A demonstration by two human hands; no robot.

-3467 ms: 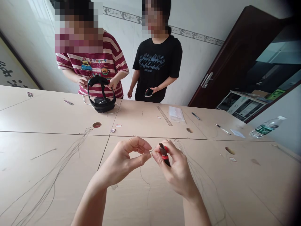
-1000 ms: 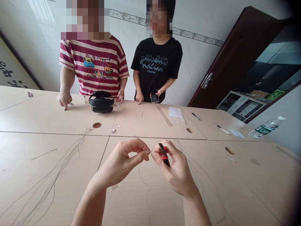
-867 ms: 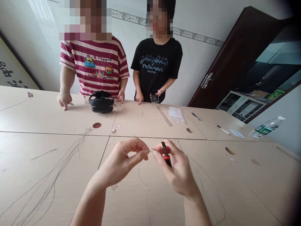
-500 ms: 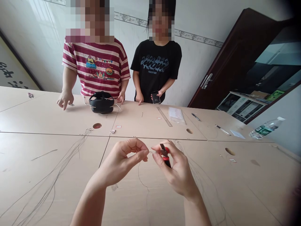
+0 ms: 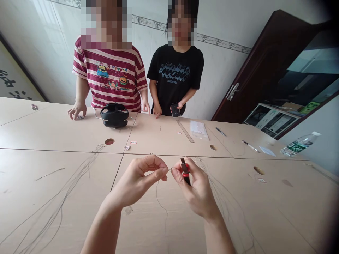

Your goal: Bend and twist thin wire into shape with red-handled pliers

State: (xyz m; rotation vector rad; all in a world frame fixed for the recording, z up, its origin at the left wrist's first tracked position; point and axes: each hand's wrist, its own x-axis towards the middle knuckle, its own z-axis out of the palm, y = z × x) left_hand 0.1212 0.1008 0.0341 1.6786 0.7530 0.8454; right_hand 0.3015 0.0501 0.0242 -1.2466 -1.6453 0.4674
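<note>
My left hand (image 5: 141, 178) is pinched on a thin wire (image 5: 159, 197) that hangs down from the fingertips to the beige table (image 5: 66, 183). My right hand (image 5: 197, 187) is closed round a small red-handled tool with dark jaws (image 5: 184, 170), held up close to the wire's end. The two hands sit close together over the table's near middle.
Bundles of thin wires lie at the left (image 5: 58, 201) and right (image 5: 225, 197). A black headset (image 5: 114, 114), a ruler (image 5: 184, 130), a clear bag (image 5: 198, 128), pens (image 5: 250, 145) and a water bottle (image 5: 299, 144) lie farther back. Two people stand across the table; one holds a phone (image 5: 174, 109).
The person in the striped shirt set the headset down on the table and straightened up. My hands stay almost still; the tool has tilted slightly more upright.
</note>
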